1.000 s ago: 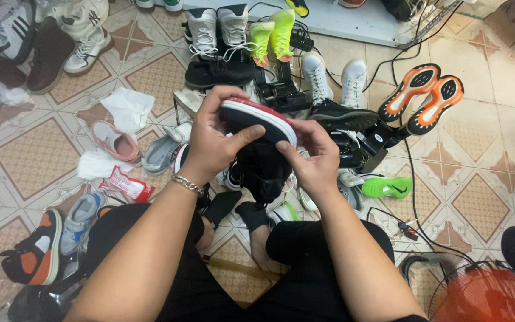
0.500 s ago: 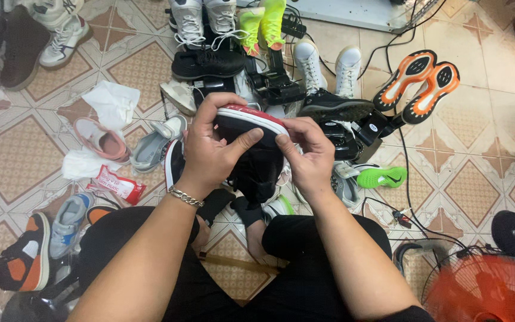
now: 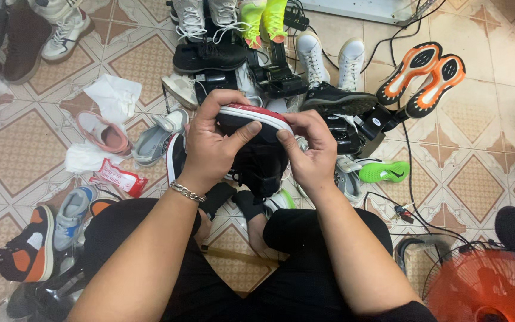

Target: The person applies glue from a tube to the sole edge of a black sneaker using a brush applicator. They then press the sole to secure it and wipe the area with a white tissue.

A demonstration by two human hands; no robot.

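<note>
I hold a black sneaker [image 3: 256,156] with a white and red sole [image 3: 257,115] in front of me, sole turned up and away. My left hand [image 3: 213,143] wraps its left side, thumb laid across the upper. A silver chain bracelet [image 3: 187,191] circles that wrist. My right hand [image 3: 310,154] grips the shoe's right end, fingers curled over the sole edge. Below the shoe my black-trousered legs [image 3: 323,229] are crossed on the tiled floor.
Many shoes ring me: an orange-soled pair [image 3: 421,74], white sneakers [image 3: 329,56], a neon green pair [image 3: 263,18], a black shoe [image 3: 210,56], small pink [image 3: 102,131] and grey ones [image 3: 150,143]. Crumpled tissue [image 3: 114,95], black cables [image 3: 409,179] and an orange fan [image 3: 487,286] lie nearby.
Both hands keep hold of the sneaker and have lowered it slightly toward me; the right fingers shifted along the sole edge. The view tilted a little downward.
</note>
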